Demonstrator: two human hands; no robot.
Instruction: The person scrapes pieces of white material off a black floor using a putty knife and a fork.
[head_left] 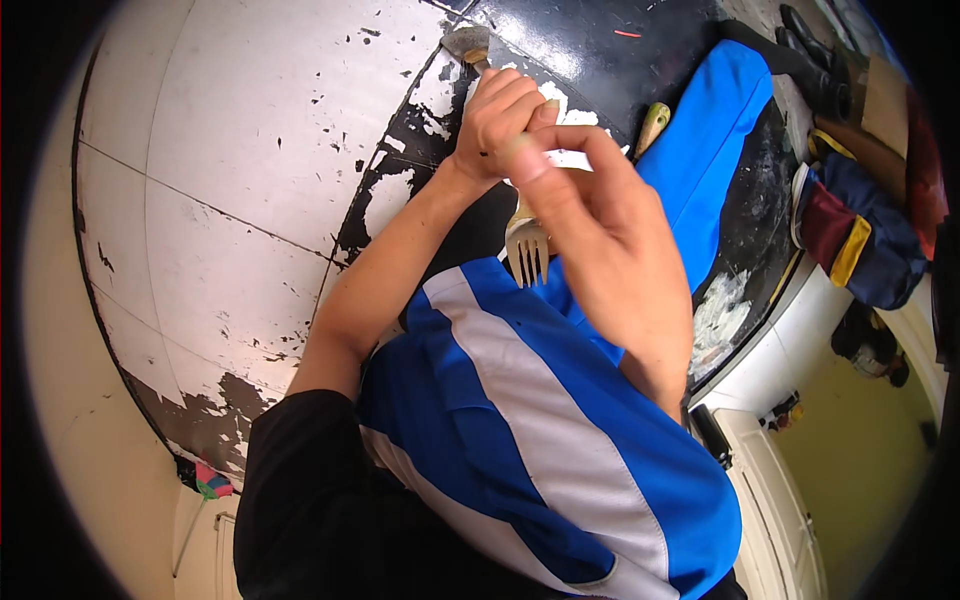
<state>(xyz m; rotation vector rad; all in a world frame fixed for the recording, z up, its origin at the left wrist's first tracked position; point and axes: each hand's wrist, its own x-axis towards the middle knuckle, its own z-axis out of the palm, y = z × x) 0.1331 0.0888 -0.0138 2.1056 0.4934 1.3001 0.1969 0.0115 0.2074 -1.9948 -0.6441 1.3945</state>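
Note:
My left hand [500, 125] is closed in a fist around a scraper [465, 42]; its wide metal blade sticks out beyond the fingers, at the border of the white and black floor. Nearer to me, my right hand [620, 235] has thumb and index finger curled together. A fork [527, 250] points its tines down toward my lap, its handle running up behind the right thumb, where the grip is partly hidden. Something white shows inside the curl of those fingers; I cannot tell whether it is held or is the floor behind. My fingertips overlap the left wrist in this view.
White floor covering [230, 140] with ragged, peeling edges spreads left over a black surface [620, 60]. A greenish-yellow handle [652, 128] lies beside my blue-trousered leg [715, 130]. At right are black shoes [815, 65], cardboard [885, 105], a dark bag [865, 235] and a white door [765, 480].

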